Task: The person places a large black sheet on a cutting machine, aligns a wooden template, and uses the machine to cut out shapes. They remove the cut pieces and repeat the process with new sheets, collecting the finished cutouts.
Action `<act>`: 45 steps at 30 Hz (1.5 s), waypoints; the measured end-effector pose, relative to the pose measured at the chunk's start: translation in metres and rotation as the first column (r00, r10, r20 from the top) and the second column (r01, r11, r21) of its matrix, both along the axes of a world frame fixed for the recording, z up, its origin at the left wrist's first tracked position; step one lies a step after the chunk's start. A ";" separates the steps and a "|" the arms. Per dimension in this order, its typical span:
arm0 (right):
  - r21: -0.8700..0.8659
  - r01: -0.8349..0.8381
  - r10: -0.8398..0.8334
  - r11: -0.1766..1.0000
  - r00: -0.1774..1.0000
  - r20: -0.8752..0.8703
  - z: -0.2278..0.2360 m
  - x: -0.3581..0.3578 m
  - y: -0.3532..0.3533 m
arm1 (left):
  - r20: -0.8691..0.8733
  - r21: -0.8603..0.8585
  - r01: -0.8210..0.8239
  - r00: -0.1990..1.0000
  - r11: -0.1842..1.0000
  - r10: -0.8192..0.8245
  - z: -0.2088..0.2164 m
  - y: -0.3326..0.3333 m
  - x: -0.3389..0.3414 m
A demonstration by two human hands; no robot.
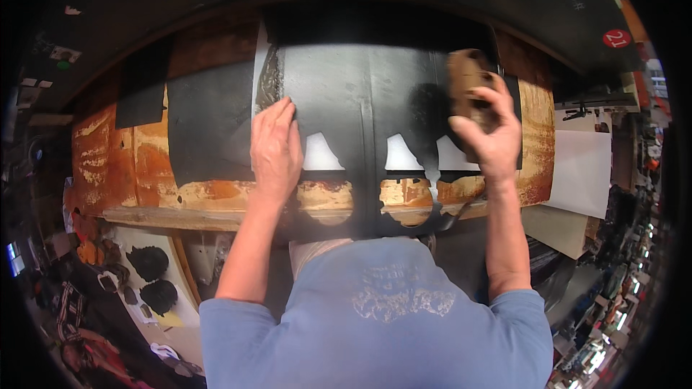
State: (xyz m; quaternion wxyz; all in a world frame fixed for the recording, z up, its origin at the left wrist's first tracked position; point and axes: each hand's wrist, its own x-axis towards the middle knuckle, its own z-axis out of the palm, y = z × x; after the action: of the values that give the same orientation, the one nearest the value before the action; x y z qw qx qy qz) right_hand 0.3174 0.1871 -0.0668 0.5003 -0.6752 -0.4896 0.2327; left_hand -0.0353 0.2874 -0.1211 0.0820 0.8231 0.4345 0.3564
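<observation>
Black sheet (324,94) lies across the surface (94,151). Head view: left hand (275,148) flat over its left edge, nothing visibly gripped; right hand (496,135) clasps a brown block (465,73) at its right. Risk: narrow front strips (367,198), overhanging, could snag and tear.

A red sticker (617,39) bears digits, the blue shirt (404,349) perhaps letters (393,274).

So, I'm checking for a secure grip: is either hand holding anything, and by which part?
The right hand holds a blurred brown block by its nearer part. The left hand shows no object in its grip.
</observation>
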 end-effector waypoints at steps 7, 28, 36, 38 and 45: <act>0.056 -0.252 0.246 0.966 0.965 0.096 -0.034 -0.140 0.093 | 0.081 -0.078 -0.061 0.994 0.995 0.068 -0.009 -0.003 0.000; -0.015 -0.449 0.414 0.893 0.811 0.413 -0.058 -0.115 0.081 | 0.285 -0.292 0.003 0.955 0.956 0.084 -0.010 0.044 0.016; 0.043 -0.473 0.411 0.880 0.805 0.427 -0.061 -0.115 0.077 | 0.319 -0.353 -0.054 0.932 0.934 0.175 -0.006 0.041 0.017; 0.010 -0.501 0.453 0.865 0.791 0.411 -0.054 -0.110 0.066 | 0.269 -0.261 -0.093 0.949 0.961 0.165 0.003 0.030 0.014; 0.165 -0.160 0.125 0.973 0.971 0.206 -0.053 -0.082 0.004 | 0.298 -0.501 0.352 0.928 0.791 -0.224 0.030 -0.095 -0.008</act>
State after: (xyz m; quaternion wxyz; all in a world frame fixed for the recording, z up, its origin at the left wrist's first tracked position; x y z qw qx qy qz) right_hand 0.2354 0.1912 -0.1197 0.4910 -0.6096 -0.6024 0.1559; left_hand -0.0431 0.1925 -0.0908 0.4147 0.7768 0.3743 0.2906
